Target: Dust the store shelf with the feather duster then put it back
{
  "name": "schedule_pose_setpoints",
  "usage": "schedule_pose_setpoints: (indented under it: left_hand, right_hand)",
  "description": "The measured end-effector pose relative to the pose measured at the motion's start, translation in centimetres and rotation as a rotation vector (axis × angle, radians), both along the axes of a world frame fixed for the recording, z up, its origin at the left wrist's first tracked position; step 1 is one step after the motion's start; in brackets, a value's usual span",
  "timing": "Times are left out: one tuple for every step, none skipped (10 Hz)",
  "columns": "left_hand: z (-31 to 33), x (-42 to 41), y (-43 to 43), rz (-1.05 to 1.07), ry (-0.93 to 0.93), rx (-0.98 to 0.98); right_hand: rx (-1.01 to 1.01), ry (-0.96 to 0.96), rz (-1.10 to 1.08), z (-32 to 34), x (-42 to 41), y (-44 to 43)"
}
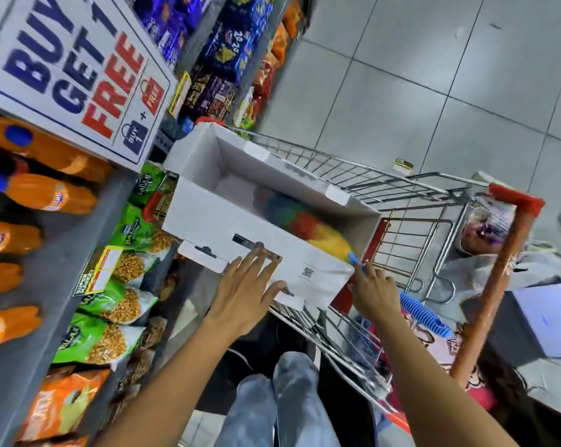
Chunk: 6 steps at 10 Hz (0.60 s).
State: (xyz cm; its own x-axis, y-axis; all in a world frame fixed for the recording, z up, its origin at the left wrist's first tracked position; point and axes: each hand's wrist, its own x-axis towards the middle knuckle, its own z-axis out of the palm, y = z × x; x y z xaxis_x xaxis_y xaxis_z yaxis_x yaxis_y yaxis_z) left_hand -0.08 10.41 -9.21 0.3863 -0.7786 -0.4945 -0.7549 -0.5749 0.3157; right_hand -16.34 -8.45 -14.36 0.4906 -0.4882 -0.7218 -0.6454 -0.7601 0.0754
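Observation:
A feather duster lies with its rainbow head (300,222) inside a white cardboard box (272,175) that rests on a wire shopping cart (411,227). Its blue ribbed handle (422,312) sticks out over the box's near right corner. My right hand (377,290) is wrapped around that handle close to the box. My left hand (248,287) lies flat with fingers spread against the box's near side wall. The grey store shelf (43,285) runs along the left, stocked with orange soda bottles (51,195) and green snack bags (117,301).
A "Buy 1 Get 1 Free" sign (76,69) hangs from the shelf above the bottles. The cart's orange push bar (495,279) is at the right, with bags and a white box behind it. Grey tiled floor (434,75) opens beyond the cart. My legs stand below.

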Motion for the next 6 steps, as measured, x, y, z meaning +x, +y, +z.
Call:
schedule_pose_setpoints:
  left_hand:
    - [-0.1,0.3,-0.1,-0.003,0.003,0.036]
    - [0.1,0.4,-0.2,-0.021,-0.020,0.050]
    - [0.6,0.4,-0.3,-0.033,-0.033,0.048]
    - [1.1,0.8,-0.6,-0.023,-0.058,0.024]
    - [2.2,1.3,-0.6,-0.018,-0.075,0.009]
    - [3.7,2.3,-0.4,0.013,-0.117,-0.022]
  right_hand:
    - [-0.007,0.013,0.030,-0.1,-0.5,0.3]
    - [-0.008,0.034,0.044,-0.3,-0.8,0.8]
    - [0.012,0.018,0.012,-0.3,-0.7,1.1]
    - [0.029,-0.052,-0.060,-0.1,0.3,1.0]
    - [0.046,-0.180,-0.204,0.8,1.5,1.4]
    - [0.041,-0.341,-0.280,2.4,3.8,2.2]
